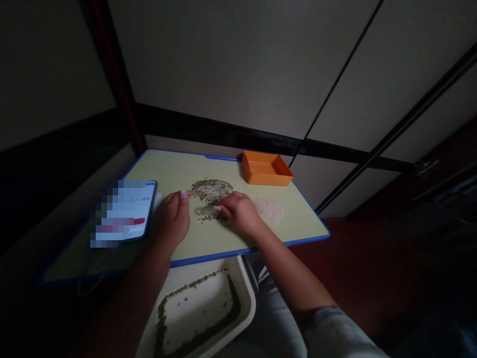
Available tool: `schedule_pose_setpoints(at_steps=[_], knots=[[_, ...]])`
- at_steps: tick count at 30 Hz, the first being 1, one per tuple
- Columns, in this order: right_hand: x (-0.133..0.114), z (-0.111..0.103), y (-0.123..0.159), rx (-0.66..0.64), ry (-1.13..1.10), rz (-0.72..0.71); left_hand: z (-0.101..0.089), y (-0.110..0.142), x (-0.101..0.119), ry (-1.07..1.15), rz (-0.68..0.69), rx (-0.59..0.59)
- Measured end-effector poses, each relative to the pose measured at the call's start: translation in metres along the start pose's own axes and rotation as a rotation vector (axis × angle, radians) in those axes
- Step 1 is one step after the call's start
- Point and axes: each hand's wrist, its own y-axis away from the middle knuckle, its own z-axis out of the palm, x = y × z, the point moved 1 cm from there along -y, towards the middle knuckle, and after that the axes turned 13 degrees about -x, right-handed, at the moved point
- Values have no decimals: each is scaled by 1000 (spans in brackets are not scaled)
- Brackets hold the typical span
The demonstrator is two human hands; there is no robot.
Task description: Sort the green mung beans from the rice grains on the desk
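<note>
A mixed pile of green bean-like grains and white grains (213,189) lies on the pale folding table (164,171). At its left edge is my left hand (174,214), index finger stretched toward the grains and other fingers curled; nothing shows in it. My right hand (240,211) is closed, its fingertips on a small clear container (204,211) lying low over the tabletop, just in front of the pile. The container's exact shape is blurred. A few green grains (208,218) are scattered by it. Right of my right hand lies a pile of white grains (268,208).
An orange open box (267,170) stands at the table's back right. A lit phone (139,211) sits at the left, near my left wrist. Below the table's front edge, a white tub (248,293) holds green grains along its inner edges. Cabinet panels (223,64) rise behind.
</note>
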Motion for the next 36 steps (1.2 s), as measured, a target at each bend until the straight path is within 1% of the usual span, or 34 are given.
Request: schedule_pose_setpoints(at_steps=[3, 6, 12, 20, 27, 33, 36], knots=[[-1, 4, -8, -35, -6, 16, 0, 0, 0, 3, 7, 7], [2, 9, -7, -55, -45, 1, 1, 0, 0, -9, -7, 12], [6, 10, 4, -70, -93, -69, 1, 0, 0, 4, -11, 14], [6, 9, 19, -52, -110, -199, 2, 0, -2, -9, -7, 28], [6, 8, 29, -73, -169, -205, 0, 1, 0, 5, -15, 6], [7, 8, 38, -15, -231, -242, -1, 1, 4, 15, -30, -11], [11, 9, 45, 47, -251, -217, -1, 1, 4, 5, -30, 2]])
